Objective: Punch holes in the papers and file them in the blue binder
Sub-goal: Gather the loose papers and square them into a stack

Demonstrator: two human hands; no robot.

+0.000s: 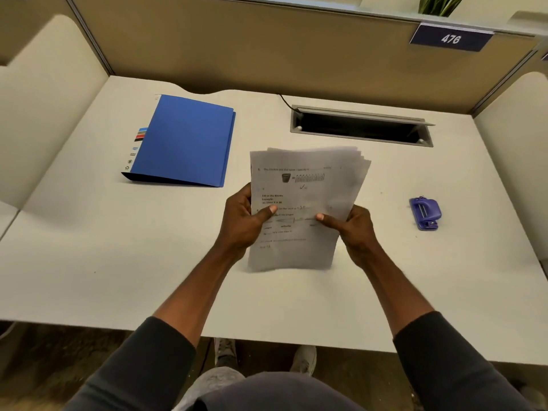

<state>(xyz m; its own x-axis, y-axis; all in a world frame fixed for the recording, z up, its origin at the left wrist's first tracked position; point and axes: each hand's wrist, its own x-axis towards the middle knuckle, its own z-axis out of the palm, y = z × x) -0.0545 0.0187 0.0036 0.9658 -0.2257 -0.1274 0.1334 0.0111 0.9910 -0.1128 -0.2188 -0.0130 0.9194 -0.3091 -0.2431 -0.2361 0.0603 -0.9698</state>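
**Mia:** What are the fingers doing?

**Sam:** The left hand [241, 223] has its thumb [265, 213] pressed on top of the papers [305, 197]. Its other fingers curl round the left edge and go behind the sheets. The right hand [354, 229] does the same on the right edge. Both hands pinch the stack.

**Mia:** Are the papers lying down?

**Sam:** No, they are held up over the white desk [118, 262], in the middle. The sheets spread out a bit at the top (the front one has a little bucket picture, and the words are too blurry to read). I cannot tell if the bottom edge touches the desk.

**Mia:** Where is the blue binder [186, 140]?

**Sam:** It lies flat and closed on the desk, off to the left and farther back. It is not touching the papers.

**Mia:** And the hole punch [425, 213]?

**Sam:** It is small and blue. It sits on the desk to the right, well apart from the right hand.

**Mia:** What is behind the papers?

**Sam:** A long dark slot [360, 129] in the desk, and a sign [450, 39] that says 476 up on the wall.
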